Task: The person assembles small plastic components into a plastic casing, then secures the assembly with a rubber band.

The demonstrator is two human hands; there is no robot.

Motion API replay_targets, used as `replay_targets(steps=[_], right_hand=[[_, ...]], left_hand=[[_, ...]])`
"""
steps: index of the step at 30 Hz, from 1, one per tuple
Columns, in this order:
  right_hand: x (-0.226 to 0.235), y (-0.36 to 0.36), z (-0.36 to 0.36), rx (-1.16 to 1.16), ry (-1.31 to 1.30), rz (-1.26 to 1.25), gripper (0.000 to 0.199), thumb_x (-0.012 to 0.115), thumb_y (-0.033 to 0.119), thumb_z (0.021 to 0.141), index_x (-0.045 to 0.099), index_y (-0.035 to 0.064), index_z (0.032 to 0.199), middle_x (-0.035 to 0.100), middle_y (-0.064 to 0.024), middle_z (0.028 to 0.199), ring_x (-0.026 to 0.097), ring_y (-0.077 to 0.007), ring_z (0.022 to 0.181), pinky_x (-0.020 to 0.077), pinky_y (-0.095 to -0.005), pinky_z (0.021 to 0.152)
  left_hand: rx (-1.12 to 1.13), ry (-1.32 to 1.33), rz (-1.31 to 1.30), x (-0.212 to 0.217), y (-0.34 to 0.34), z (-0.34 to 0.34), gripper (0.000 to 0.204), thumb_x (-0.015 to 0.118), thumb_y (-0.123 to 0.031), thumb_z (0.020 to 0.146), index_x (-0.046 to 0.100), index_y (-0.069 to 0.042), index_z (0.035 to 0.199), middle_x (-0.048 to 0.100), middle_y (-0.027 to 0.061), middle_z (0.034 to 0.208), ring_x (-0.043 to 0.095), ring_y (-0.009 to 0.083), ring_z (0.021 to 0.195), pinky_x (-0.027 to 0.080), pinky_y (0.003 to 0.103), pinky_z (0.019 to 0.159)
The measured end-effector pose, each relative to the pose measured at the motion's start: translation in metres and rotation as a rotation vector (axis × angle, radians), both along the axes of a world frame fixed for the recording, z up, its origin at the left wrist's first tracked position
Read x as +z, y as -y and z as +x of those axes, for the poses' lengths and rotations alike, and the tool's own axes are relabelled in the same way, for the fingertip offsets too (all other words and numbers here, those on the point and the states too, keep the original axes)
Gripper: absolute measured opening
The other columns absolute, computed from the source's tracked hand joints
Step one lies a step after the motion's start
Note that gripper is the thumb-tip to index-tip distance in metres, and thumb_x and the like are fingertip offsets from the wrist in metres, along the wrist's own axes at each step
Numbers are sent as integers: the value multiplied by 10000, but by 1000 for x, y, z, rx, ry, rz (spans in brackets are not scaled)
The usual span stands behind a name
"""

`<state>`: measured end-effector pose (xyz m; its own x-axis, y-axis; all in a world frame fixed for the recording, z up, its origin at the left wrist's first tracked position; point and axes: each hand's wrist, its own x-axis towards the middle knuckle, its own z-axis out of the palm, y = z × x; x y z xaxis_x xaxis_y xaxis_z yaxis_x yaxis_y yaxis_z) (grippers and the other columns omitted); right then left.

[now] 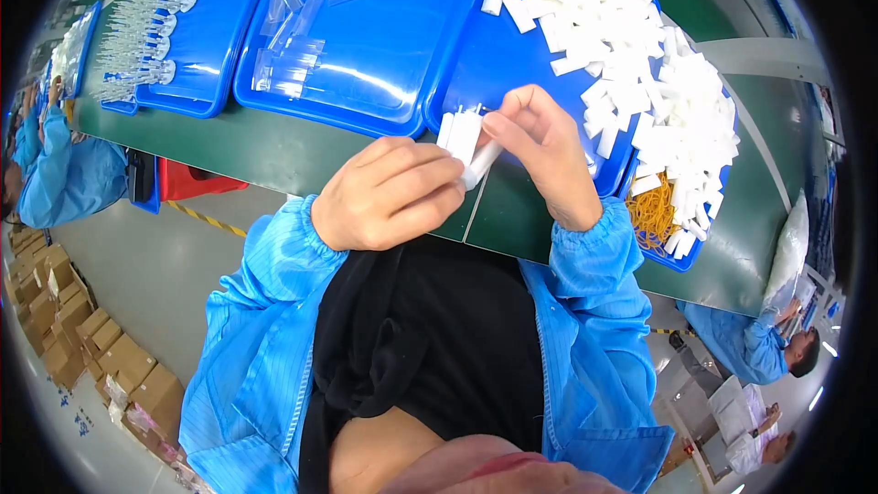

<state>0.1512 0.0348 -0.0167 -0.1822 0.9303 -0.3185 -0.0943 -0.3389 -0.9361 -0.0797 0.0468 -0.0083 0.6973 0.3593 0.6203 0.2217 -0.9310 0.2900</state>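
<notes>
White tubes point(460, 134) are being gripped by the left hand point(389, 192) and right hand point(546, 148) near the tabletop's point(274, 154) front edge; loose white pieces point(681, 110) are apparently awaiting handling.

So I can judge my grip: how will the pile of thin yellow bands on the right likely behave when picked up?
The yellow bands will probably be floppy, since they curl in loose loops. Their strands look thin, so they are likely light. Lying tangled, several may come up together.
</notes>
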Motion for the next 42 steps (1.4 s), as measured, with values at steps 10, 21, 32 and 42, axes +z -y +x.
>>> replay_targets(steps=[10, 21, 32, 42], right_hand=[[25, -1, 2, 17, -50, -8, 303, 704, 96, 916, 546, 38, 1168, 715, -106, 1064, 632, -144, 1064, 466, -306, 981], [19, -9, 13, 204, -159, 383, 243, 704, 59, 924, 559, 55, 1118, 715, -146, 1133, 669, -224, 1115, 453, -385, 1069], [16, -10, 3, 216, -153, 502, 312, 548, -116, 845, 533, 60, 1102, 710, -106, 1068, 667, -207, 1099, 276, -474, 1201], [14, -4, -15, 27, -63, 489, 317, 531, -123, 815, 533, 24, 1096, 672, -125, 1069, 656, -198, 1050, 484, -365, 992]], left_hand=[[-27, 23, 38, 2, -3, -3, 280, 738, -97, 711, 666, -47, 978, 668, 106, 1042, 675, 238, 936, 526, 315, 746], [107, 168, -88, -1, -5, -4, 356, 838, -137, 732, 676, -78, 1044, 703, 80, 1111, 679, 217, 920, 494, 332, 731], [9, 117, -636, 17, -4, -7, 450, 795, 7, 781, 633, -52, 1196, 440, 211, 1471, 636, 326, 1151, 560, 399, 923], [87, 125, -676, 16, -4, -1, 430, 769, 40, 758, 617, -44, 1152, 488, 174, 1427, 612, 330, 1174, 548, 388, 925]])
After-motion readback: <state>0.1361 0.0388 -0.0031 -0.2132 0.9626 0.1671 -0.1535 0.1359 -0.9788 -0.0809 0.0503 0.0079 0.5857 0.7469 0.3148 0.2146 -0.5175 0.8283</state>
